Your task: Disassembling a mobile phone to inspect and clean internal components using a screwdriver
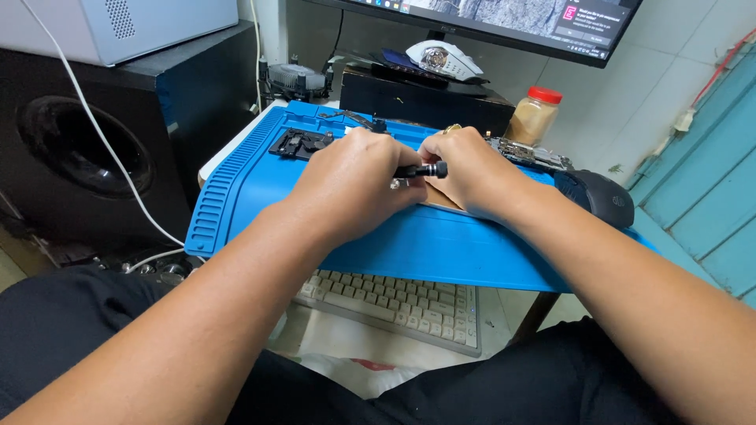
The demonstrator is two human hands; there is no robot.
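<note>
My left hand (pixel 350 185) is closed around a small black precision screwdriver (pixel 425 170) whose knurled end sticks out to the right. My right hand (pixel 465 169) rests beside it, fingers curled down onto a flat pale object (pixel 441 198) lying on the blue repair mat (pixel 252 185). Both hands hide most of that object. A dark metal part (pixel 299 144) lies on the mat just left of my left hand. A bare circuit board (pixel 528 153) lies behind my right hand.
A black mouse (pixel 598 197) sits at the mat's right end. A jar with a red lid (pixel 534 115), a monitor (pixel 504 20) and a white mouse (pixel 445 59) stand behind. A large speaker (pixel 87 149) is left. A keyboard (pixel 402 303) lies below the mat.
</note>
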